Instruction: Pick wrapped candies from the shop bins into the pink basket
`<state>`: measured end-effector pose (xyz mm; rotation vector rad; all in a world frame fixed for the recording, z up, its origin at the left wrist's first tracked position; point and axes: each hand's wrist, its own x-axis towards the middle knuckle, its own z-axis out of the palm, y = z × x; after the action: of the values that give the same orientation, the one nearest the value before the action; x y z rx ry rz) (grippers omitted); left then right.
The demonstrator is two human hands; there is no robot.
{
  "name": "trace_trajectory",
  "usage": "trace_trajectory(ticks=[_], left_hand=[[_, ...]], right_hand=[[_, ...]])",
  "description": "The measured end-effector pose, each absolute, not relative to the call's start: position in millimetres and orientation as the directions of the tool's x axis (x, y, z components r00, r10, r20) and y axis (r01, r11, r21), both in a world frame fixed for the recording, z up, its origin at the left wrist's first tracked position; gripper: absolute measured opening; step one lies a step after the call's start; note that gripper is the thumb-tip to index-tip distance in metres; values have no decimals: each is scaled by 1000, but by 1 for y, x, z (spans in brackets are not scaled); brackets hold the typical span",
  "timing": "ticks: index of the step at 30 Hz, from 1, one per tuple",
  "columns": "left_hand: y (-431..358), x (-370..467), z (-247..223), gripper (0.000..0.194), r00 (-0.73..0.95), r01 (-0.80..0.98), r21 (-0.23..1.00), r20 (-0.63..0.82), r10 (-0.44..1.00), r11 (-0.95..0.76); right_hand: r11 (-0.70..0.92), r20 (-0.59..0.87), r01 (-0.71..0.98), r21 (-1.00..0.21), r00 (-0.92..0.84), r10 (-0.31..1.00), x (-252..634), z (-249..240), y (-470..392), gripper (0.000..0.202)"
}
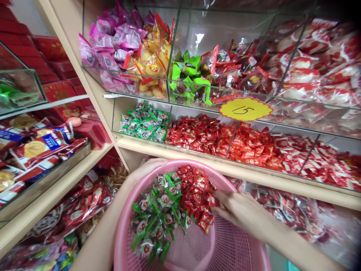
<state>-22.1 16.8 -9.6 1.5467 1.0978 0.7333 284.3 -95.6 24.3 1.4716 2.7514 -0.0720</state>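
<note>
A pink plastic basket (121, 226) with mesh sides tilts toward me below the shelf. My left hand (148, 168) grips its far left rim; the fingertips are partly hidden behind it. Clear-wrapped candies with green ends (158, 214) fill the left part of the basket. Beside them lies a heap of red-wrapped candies (197, 188). Inside the basket, my right hand (235, 207) is at the right edge of the red heap, thumb and fingers closed around a red-wrapped candy. Its fingers are slightly blurred.
Above the basket, a wooden shelf edge (197, 156) carries glass bins of green-silver candies (145, 122) and red candies (194, 131). Higher bins hold larger packets, with a yellow price tag (245, 109) in front. Wrapped biscuits (39, 145) occupy the left shelf.
</note>
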Motion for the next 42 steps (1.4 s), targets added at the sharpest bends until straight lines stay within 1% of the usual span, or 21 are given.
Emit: trace_trajectory(ticks=[2, 3, 6, 8, 13, 16, 20, 23, 26, 28, 31, 34, 35, 37, 39, 42], left_hand=[[16, -24, -11, 24, 398, 290, 955, -55, 916, -69], [16, -25, -12, 25, 407, 297, 950, -37, 913, -94], [14, -26, -13, 28, 446, 306, 938, 12, 895, -165], [13, -25, -10, 29, 457, 310, 933, 23, 889, -184], [13, -19, -3, 27, 448, 324, 936, -22, 894, -140], [14, -22, -7, 28, 442, 319, 935, 0, 897, -158], [18, -31, -22, 30, 446, 327, 926, 25, 895, -189], [25, -34, -33, 31, 439, 328, 930, 8, 899, -168], [29, -30, -34, 35, 390, 339, 938, -76, 918, -67], [29, -25, -30, 37, 372, 346, 938, -129, 919, -8], [27, -21, -24, 38, 378, 335, 942, -122, 918, -13], [27, -20, -22, 35, 382, 319, 947, -107, 918, -22], [27, -20, -21, 34, 380, 316, 949, -105, 919, -22], [26, -19, -19, 32, 375, 312, 950, -109, 921, -15], [24, -18, -16, 31, 368, 307, 952, -119, 922, 1], [20, -17, -11, 32, 365, 295, 955, -129, 922, 16]], right_hand=[[580, -25, 814, 39, -580, 815, 291, 3, -108, 7], [591, -10, 803, 73, -592, 806, 293, -6, -113, 6], [599, 3, 787, 148, -606, 796, 290, -21, -120, 12], [587, -33, 786, 197, -593, 805, 285, -25, -121, 16], [556, -173, 768, 319, -529, 831, 272, -25, -118, 23], [520, -215, 770, 371, -473, 854, 269, -24, -116, 24], [501, -185, 779, 377, -466, 865, 270, -27, -117, 19], [492, -120, 795, 354, -483, 867, 273, -33, -119, 13], [471, -49, 820, 325, -483, 874, 273, -37, -120, 8], [475, -32, 824, 309, -490, 871, 273, -33, -120, 8], [496, 7, 833, 245, -514, 858, 271, -10, -112, 9], [483, 49, 860, 165, -496, 867, 267, 29, -90, 22], [461, 74, 874, 157, -476, 877, 266, 44, -79, 25], [457, 122, 879, 135, -473, 873, 261, 70, -52, 26], [445, 128, 878, 178, -469, 874, 255, 87, -22, 26], [423, 63, 854, 303, -461, 885, 246, 92, 21, 20]])
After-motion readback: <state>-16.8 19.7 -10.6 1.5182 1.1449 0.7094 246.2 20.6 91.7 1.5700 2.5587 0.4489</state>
